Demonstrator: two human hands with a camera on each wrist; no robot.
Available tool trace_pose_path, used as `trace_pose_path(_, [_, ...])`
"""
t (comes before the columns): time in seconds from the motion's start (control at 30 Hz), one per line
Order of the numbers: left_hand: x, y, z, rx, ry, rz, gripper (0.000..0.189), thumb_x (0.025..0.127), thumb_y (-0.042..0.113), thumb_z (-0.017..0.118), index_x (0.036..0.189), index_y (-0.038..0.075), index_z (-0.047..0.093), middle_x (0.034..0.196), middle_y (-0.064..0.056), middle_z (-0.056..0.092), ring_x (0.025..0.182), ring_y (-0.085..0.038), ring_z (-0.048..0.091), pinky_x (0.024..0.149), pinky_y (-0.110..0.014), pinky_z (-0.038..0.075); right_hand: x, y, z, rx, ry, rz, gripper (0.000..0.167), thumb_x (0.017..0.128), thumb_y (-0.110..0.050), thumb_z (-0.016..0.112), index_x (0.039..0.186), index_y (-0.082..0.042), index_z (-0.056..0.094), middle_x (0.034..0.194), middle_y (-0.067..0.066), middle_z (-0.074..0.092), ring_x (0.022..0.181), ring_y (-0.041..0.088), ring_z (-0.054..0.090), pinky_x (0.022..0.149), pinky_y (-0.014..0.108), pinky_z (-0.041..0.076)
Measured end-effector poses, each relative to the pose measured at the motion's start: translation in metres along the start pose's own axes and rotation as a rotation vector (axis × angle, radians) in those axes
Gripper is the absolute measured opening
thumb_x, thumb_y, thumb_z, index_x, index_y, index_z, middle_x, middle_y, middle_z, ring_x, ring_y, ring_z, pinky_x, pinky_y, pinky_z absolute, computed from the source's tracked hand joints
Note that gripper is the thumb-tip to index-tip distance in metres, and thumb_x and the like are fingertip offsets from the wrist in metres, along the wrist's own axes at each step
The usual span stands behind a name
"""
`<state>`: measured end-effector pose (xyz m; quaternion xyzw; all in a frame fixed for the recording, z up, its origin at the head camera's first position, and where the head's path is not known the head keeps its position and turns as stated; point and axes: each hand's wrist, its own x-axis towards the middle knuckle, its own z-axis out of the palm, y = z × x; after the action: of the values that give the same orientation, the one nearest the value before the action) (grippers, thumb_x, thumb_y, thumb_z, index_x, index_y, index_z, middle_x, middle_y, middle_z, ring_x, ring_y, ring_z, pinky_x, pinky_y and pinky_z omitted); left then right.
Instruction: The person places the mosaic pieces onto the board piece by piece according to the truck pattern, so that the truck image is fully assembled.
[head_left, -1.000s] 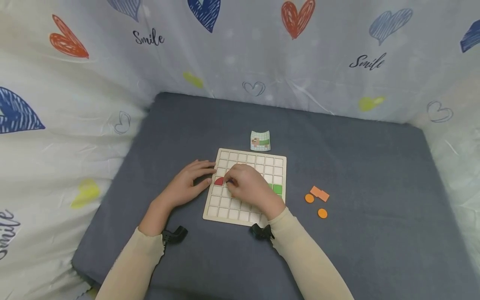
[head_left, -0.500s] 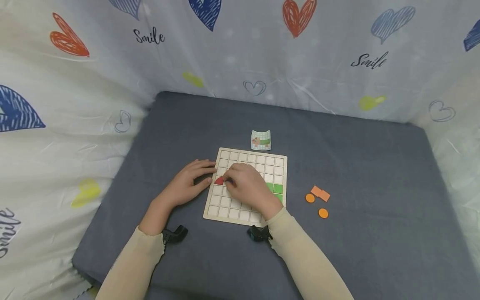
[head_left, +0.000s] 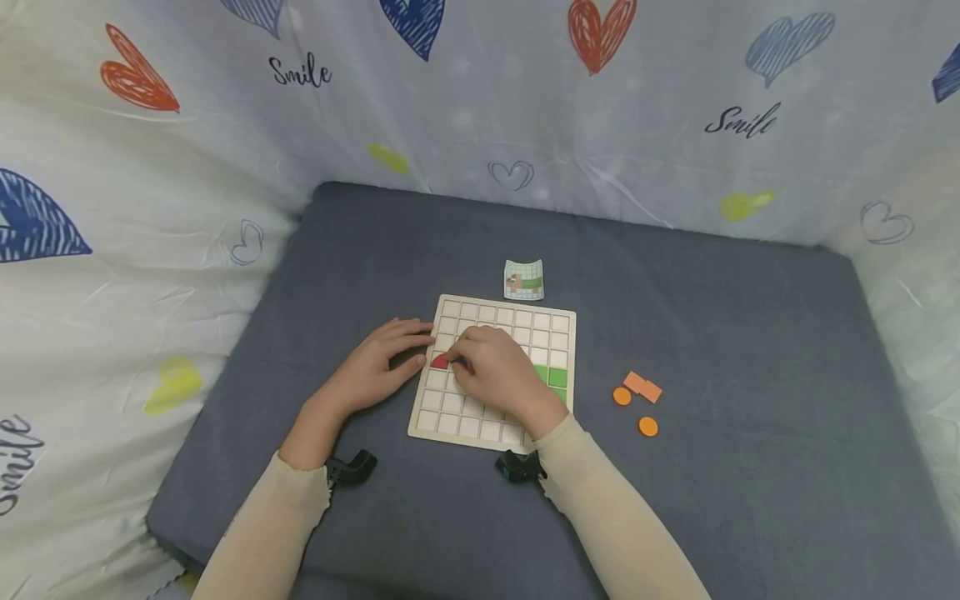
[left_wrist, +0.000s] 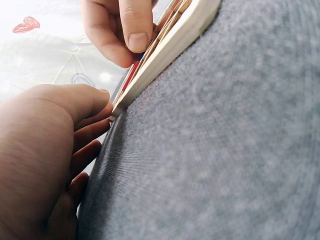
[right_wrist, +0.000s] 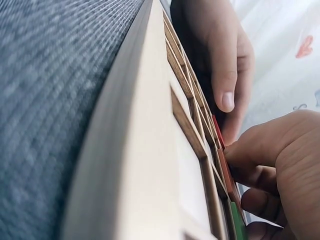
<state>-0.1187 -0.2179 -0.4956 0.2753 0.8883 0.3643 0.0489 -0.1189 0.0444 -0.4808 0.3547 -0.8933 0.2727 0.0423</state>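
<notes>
A wooden grid board (head_left: 432, 400) lies on the table. My left hand (head_left: 375, 365) rests at its left side, fingers extended, fingertips touching the edge. Over the board's middle-left cells, my right hand (head_left: 497, 367) has its thumb and index finger together at a small blue piece (left_wrist: 140, 57), mostly hidden by the fingertips. A red quarter-round piece (head_left: 439, 362) sits in a cell just left of those fingers. Green squares (head_left: 558, 377) fill cells on the right side. Brownish-orange pieces (right_wrist: 226, 172) show under the right hand in the right wrist view.
Behind the board lies a small pattern card (head_left: 523, 281). To the right are two orange squares (head_left: 642, 387), an orange disc (head_left: 622, 397) and another orange disc (head_left: 648, 427). The table has a grey cloth (head_left: 750, 400); printed curtains (head_left: 630, 125) surround it.
The right hand has shifted very slightly over the board, its fingers staying at the cell beside the red piece. The left hand keeps its place, and the loose pieces lie as before.
</notes>
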Motion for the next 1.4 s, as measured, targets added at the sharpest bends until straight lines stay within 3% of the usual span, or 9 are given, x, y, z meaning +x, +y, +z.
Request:
trace_pose_path(0.37, [0.000, -0.002, 0.000, 0.006, 0.003, 0.003, 0.039, 0.110, 0.026, 0.071, 0.147, 0.012, 0.071, 0.163, -0.006, 0.056, 0.158, -0.033, 0.041, 0.139, -0.048, 0.019, -0.003, -0.001, -0.004, -0.029, 0.051, -0.057, 0.012, 0.102, -0.013, 0.074, 0.104, -0.012, 0.085, 0.098, -0.002, 0.073, 0.084, 0.015, 0.066, 0.084, 0.037, 0.060])
trace_pose_path(0.63, [-0.001, -0.003, 0.001, 0.006, 0.004, -0.002, 0.039, 0.110, 0.025, 0.071, 0.146, 0.012, 0.071, 0.162, -0.006, 0.056, 0.158, -0.032, 0.041, 0.139, -0.047, 0.019, -0.018, 0.001, -0.022, -0.006, 0.092, -0.007, 0.013, 0.103, -0.014, 0.073, 0.109, -0.012, 0.084, 0.099, -0.004, 0.072, 0.088, 0.016, 0.065, 0.082, 0.038, 0.057])
trace_pose_path(0.77, [-0.001, -0.002, 0.000, 0.008, 0.010, -0.010, 0.039, 0.110, 0.025, 0.071, 0.146, 0.011, 0.072, 0.162, -0.006, 0.056, 0.158, -0.032, 0.041, 0.139, -0.047, 0.019, -0.036, 0.007, -0.030, -0.010, 0.110, 0.029, 0.013, 0.103, -0.014, 0.074, 0.112, -0.011, 0.082, 0.104, -0.003, 0.074, 0.097, 0.018, 0.069, 0.089, 0.042, 0.059])
trace_pose_path(0.93, [0.000, -0.001, 0.001, 0.013, 0.001, -0.010, 0.039, 0.110, 0.024, 0.071, 0.147, 0.011, 0.071, 0.163, -0.006, 0.056, 0.159, -0.032, 0.040, 0.139, -0.046, 0.019, -0.071, 0.018, -0.045, -0.031, 0.112, 0.137, 0.018, 0.105, -0.016, 0.072, 0.120, -0.011, 0.080, 0.112, 0.000, 0.076, 0.108, 0.023, 0.070, 0.092, 0.046, 0.057])
trace_pose_path(1.23, [-0.002, -0.002, 0.001, 0.030, -0.005, -0.030, 0.040, 0.111, 0.026, 0.071, 0.148, 0.011, 0.070, 0.163, -0.006, 0.055, 0.159, -0.032, 0.039, 0.139, -0.046, 0.018, -0.122, 0.038, -0.063, -0.102, 0.187, 0.261, 0.024, 0.104, -0.015, 0.072, 0.125, -0.006, 0.078, 0.117, 0.008, 0.075, 0.097, 0.030, 0.064, 0.084, 0.048, 0.052])
trace_pose_path(1.4, [-0.001, 0.000, 0.000, 0.021, -0.014, -0.032, 0.039, 0.112, 0.024, 0.069, 0.149, 0.011, 0.070, 0.163, -0.007, 0.055, 0.159, -0.032, 0.039, 0.140, -0.047, 0.018, -0.143, 0.049, -0.072, -0.110, 0.245, 0.336, 0.029, 0.102, -0.015, 0.076, 0.129, -0.005, 0.077, 0.125, 0.014, 0.075, 0.109, 0.037, 0.066, 0.091, 0.056, 0.051])
